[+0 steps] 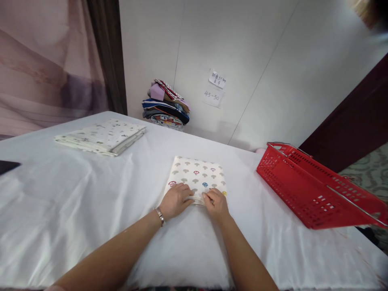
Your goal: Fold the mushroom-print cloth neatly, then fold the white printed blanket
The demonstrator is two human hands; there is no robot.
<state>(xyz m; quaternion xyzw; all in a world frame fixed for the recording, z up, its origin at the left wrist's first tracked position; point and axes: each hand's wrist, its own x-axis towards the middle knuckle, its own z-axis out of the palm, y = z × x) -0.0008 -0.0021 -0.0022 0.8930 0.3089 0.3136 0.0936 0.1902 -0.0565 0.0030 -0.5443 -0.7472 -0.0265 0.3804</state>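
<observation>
A folded white cloth (pixel 198 173) printed with grey, red, blue and yellow mushrooms lies flat on the table in front of me. At its near edge, on the left, my left hand (pixel 176 200) has its fingers over the top and its thumb at the layered edge. My right hand (pixel 216 203) pinches the same edge a little further right, fingers curled. Several fabric layers show between the two hands. The undersides of both hands are hidden.
Another folded patterned cloth (pixel 104 135) lies at the back left. A red perforated basket (pixel 303 186) with metal handles stands on the right. Behind the white-covered table (pixel 91 202), a stack of folded fabrics (pixel 166 105) rises by the wall. A dark flat object (pixel 8 166) sits at the left edge.
</observation>
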